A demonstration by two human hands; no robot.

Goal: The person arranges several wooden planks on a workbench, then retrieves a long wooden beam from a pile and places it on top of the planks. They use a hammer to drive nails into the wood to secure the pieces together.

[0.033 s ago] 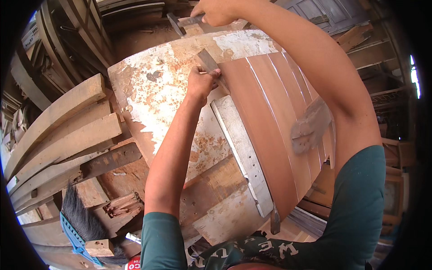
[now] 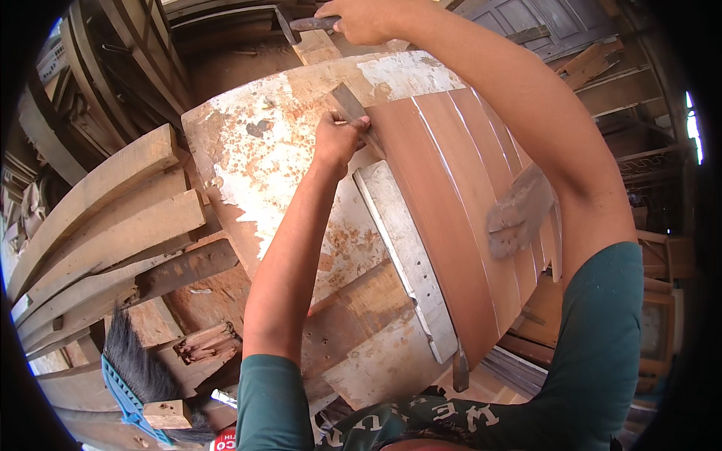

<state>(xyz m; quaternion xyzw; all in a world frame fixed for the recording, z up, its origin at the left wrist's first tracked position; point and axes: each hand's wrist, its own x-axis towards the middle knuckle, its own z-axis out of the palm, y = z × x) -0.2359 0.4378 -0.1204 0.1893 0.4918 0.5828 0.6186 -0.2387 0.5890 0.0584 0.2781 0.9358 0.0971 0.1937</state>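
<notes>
My left hand (image 2: 338, 141) is closed round a short flat wooden block (image 2: 347, 102), which rests against the far left corner of a panel of reddish-brown boards (image 2: 421, 218). Thin white lines, like glue, run along the joints between the boards. Beyond the panel, my right hand (image 2: 366, 20) grips the handle of a hammer (image 2: 314, 24). The hammer is raised to the left, its head apart from the block. Along the panel's left edge lies a white bar with small holes (image 2: 412, 259). A dusty grey-brown flat piece (image 2: 519, 214) sits on the boards, below my right upper arm.
Under the panel is a worn worktop (image 2: 274, 161) with peeling white paint. Curved timber pieces (image 2: 98, 203) are stacked at left. A blue brush with black bristles (image 2: 124, 398) lies near lower left, beside a small wood block (image 2: 167, 414). More planks (image 2: 113, 60) lean at the far left.
My right hand and the hammer have shifted slightly, the hammer head rising up and to the left. My left hand and the block stay almost in place.
</notes>
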